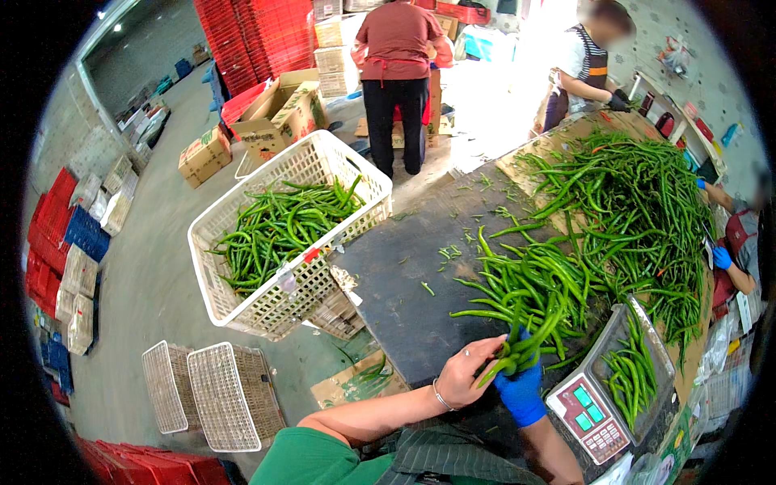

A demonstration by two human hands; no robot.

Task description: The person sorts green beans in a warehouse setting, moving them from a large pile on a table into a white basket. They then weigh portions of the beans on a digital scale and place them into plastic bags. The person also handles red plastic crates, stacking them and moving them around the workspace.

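Note:
A bunch of long green chili peppers (515,351) is gathered in my right hand (522,391), which wears a blue glove. My left hand (464,371), bare with a ring and a bracelet, grips the bunch's near side with its fingers; its fingertips are partly hidden. Just beyond both hands, a loose heap of green chili peppers (533,279) lies on the dark tabletop (406,291). To the right of my gloved hand stands a digital scale (585,403) with a lit display. More green peppers (630,376) rest on its metal pan.
A white plastic crate (209,276) of peppers stands at the table's left corner. A larger pepper pile (642,200) covers the table's far right. Co-workers stand at the back (397,48), far right (588,66) and right edge (736,242). Crates (227,394) sit on the floor.

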